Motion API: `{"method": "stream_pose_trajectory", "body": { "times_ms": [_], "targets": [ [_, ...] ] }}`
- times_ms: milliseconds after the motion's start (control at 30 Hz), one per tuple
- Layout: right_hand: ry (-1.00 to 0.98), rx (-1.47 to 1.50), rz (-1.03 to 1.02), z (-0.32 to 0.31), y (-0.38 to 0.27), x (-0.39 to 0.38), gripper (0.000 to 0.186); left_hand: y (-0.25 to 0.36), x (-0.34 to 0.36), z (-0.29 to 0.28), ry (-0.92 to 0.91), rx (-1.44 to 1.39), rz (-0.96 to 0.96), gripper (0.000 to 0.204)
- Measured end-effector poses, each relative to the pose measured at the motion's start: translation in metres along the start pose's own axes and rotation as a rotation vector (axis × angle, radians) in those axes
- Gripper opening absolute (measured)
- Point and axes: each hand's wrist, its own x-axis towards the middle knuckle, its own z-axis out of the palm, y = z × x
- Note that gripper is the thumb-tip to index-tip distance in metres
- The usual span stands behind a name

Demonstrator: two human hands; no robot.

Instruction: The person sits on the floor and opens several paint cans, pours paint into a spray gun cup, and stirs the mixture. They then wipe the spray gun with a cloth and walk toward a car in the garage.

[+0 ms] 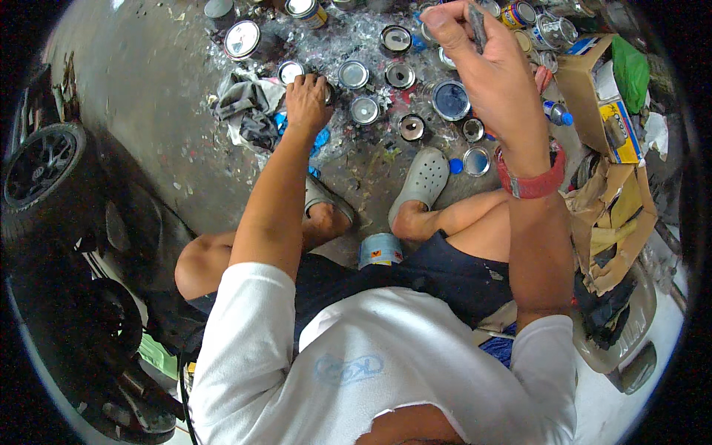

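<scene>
My left hand [307,105] reaches down among the paint cans, fingers curled over a small can [329,93]; only part of its dark rim shows. Just beyond my fingertips stands another small can with a pale lid [291,72]. My right hand [498,85] is raised over the right side, closed around a dark grey flat stick-like tool [477,27]. Its exact kind is not clear. Below it are an open can with dark blue contents [451,100] and a small dark can [473,130]. A crumpled grey rag [248,107] lies left of my left hand.
More cans, such as a silver-topped one [354,74], crowd the paint-stained floor. At right are a cardboard box [586,85], a blue-capped bottle [558,113] and torn cardboard [619,215]. A loose wheel [44,167] is at far left; a pale blue can [380,249] sits between my legs.
</scene>
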Motion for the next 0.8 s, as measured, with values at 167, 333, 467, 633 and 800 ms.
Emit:
{"method": "stream_pose_trajectory", "body": {
  "times_ms": [167,333,467,633,800],
  "targets": [
    [-0.026,-0.259,-0.120,0.015,0.038,0.001,0.037,0.020,-0.040,-0.047,0.115,-0.338,-0.112,0.075],
    [-0.194,-0.432,-0.384,0.055,0.071,-0.013,0.045,0.054,-0.086,-0.146,0.220,-0.518,-0.072,0.072],
    [-0.340,-0.538,-0.455,0.066,0.083,-0.027,0.059,0.064,-0.105,-0.193,0.227,-0.616,-0.012,0.069],
    [-0.076,-0.481,-0.535,0.031,0.056,-0.007,0.048,0.046,-0.113,-0.171,0.250,-0.487,-0.058,0.064],
    [0.078,-0.108,-0.200,-0.011,-0.010,-0.026,0.033,0.034,-0.119,-0.047,0.098,-0.390,-0.099,0.066]
  ]
}}
